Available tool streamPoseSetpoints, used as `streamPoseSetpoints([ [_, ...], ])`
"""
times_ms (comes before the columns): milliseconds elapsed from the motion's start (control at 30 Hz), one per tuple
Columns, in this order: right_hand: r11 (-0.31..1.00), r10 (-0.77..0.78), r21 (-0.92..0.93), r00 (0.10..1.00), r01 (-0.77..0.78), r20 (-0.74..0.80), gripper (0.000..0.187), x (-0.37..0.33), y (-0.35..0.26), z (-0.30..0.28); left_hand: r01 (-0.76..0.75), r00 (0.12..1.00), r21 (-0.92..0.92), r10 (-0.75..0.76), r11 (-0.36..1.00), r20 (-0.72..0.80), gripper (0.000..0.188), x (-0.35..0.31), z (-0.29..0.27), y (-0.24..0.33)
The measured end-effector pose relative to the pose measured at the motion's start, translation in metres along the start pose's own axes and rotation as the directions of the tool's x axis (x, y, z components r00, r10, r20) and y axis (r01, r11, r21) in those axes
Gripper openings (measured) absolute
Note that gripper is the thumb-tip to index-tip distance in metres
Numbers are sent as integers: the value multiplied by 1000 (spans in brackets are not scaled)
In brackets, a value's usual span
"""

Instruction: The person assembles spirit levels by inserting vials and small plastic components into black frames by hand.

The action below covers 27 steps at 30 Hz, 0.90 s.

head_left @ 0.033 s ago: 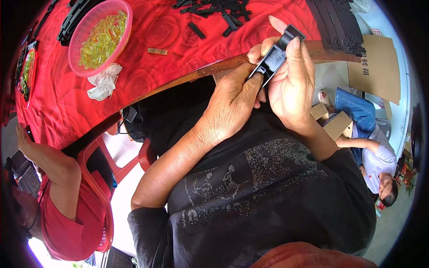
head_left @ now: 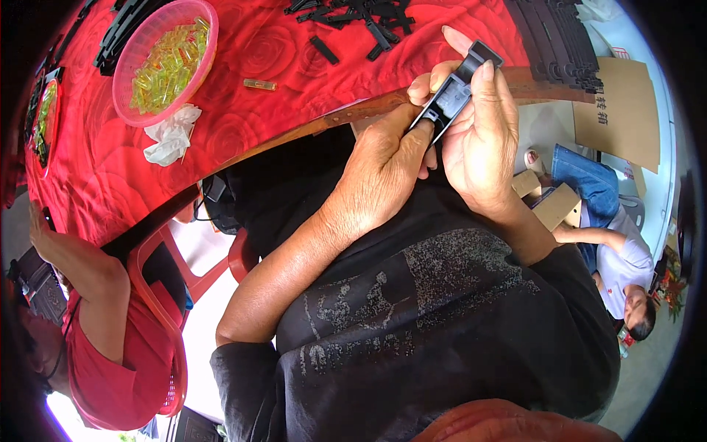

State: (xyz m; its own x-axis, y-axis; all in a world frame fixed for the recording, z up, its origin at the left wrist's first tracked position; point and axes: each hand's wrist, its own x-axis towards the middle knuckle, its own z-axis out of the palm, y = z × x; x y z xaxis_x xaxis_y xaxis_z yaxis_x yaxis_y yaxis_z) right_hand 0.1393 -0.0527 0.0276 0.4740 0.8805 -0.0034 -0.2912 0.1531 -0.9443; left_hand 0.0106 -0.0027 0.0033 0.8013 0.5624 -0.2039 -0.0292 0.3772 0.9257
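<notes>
In front of my body, just off the table's near edge, both hands hold a narrow black plastic housing (head_left: 482,55), tilted with its far end to the right. It has a pale, clear-looking insert (head_left: 452,99) in its opening. My left hand (head_left: 387,158) grips the near end, with the thumb pressed at the lower part of the opening. Around the right side and far end, my right hand (head_left: 482,144) is closed, its thumb along the edge. Fingers hide the underside.
A pink bowl (head_left: 120,96) of yellow-green clear vials (head_left: 168,70) stands on the red tablecloth (head_left: 265,48), beside crumpled tissue (head_left: 171,136). One vial (head_left: 260,85) lies loose. Black plastic pieces (head_left: 361,18) and strips (head_left: 556,44) lie farther back. Co-workers sit left (head_left: 110,368) and right (head_left: 626,258).
The arm of the co-worker at the left has shifted slightly. My hands and the black housing hold their place.
</notes>
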Motion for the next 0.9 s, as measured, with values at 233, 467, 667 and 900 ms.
streamPoseSetpoints([
  [233, 1000, 0, -31, 1000, 0, 0, 55, 1, 4, 4, 17, 1000, -57, -18, 998, -24, 24, 1, -2, -3],
  [467, 1000, 16, -5, 1000, -16, 2, 54, -3, 3, 4, 117, 993, -73, -116, 990, 27, 25, 0, 0, 0],
  [667, 1000, 18, -11, 1000, -17, 15, 55, -2, 1, 3, -16, 1000, -38, 16, 999, -6, 28, 2, 0, -4],
  [900, 999, 13, -37, 1000, -13, 6, 55, -2, 2, 6, 69, 998, 86, -68, 994, -17, 32, 6, -2, 6],
])
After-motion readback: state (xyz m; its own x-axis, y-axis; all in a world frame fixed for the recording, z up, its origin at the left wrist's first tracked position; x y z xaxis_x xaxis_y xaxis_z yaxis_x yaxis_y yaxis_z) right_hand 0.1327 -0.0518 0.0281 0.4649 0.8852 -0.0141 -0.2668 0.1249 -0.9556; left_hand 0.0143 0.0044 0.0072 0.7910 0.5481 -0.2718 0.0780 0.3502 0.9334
